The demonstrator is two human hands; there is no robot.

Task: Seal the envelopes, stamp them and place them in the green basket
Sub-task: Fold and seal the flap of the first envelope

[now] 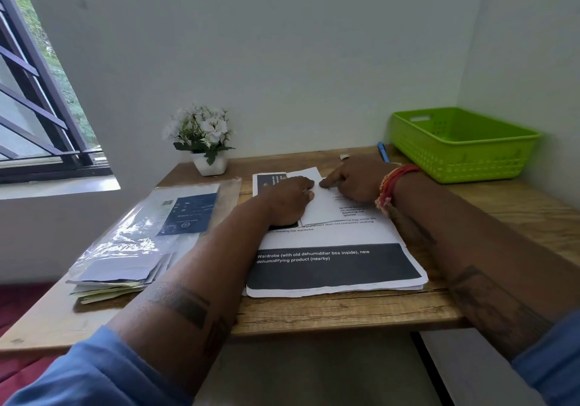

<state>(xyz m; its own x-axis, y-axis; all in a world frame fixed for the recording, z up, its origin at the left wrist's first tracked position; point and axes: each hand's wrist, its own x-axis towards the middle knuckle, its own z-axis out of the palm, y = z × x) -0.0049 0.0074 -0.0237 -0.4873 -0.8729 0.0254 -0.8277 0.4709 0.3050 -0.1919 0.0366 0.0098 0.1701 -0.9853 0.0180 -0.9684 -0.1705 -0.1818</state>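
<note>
1. Wood-grain tabletop (pixel 361 311) sits in a white-walled corner, with the perforated plastic green basket (pixel 461 145) at its far right.
2. Your left hand (pixel 288 200) lies on the white envelope (pixel 326 208), fingers curled; whether they grip it, I cannot tell.
3. Your right hand (pixel 354 181) presses it with an extended forefinger.
4. Run that finger firmly along the flap; thin paper slides on the printed sheets (pixel 332 267) beneath.

A wooden desk (pixel 345 311) stands in a corner of plain pale walls (pixel 298 45). At the left, a dark-framed barred window (pixel 34 98) lets in daylight, with what looks like greenery outside. A dark red floor (pixel 18 299) shows beside the desk.
</note>
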